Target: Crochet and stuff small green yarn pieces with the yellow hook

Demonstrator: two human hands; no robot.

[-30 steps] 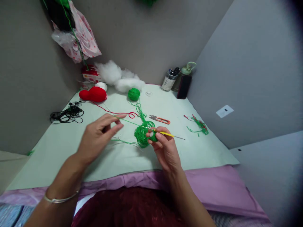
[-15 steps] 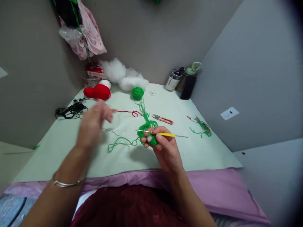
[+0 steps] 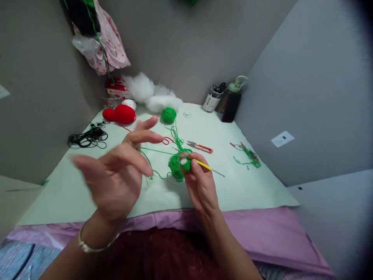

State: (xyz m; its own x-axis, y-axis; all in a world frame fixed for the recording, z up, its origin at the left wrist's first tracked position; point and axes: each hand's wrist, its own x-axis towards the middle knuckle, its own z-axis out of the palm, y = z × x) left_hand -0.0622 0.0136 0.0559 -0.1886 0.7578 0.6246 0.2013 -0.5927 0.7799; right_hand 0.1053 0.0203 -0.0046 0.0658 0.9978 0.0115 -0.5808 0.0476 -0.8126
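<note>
The right hand is gripping with thumb and fingertips closed on two things together: a small, rounded green crocheted yarn piece and a slim crochet hook with a yellow handle and metal ends. The left hand is opening wide, fingers spread and thumb standing well out, blurred; a taut green yarn strand is running from behind its fingers to the piece, though exactly how it is wrapping them is hidden.

The step in hand is seemingly one of tensioning the working yarn over the left hand, the hook lying ready across the top of the piece. The next move is probably calling for an even pull on that strand, with the left fingers steadying the work near the hook's tip. Whether the hook is passing through a stitch is too small to tell.

The piece is sitting in the right fingertips above the pale table, looking compact and dense, a tuft of white fluffy filling showing at its opening.

Beyond it, a loose green yarn tangle is lying on the table, orange-handled thread snips are resting nearby, and a round green yarn ball is sitting farther back.
</note>
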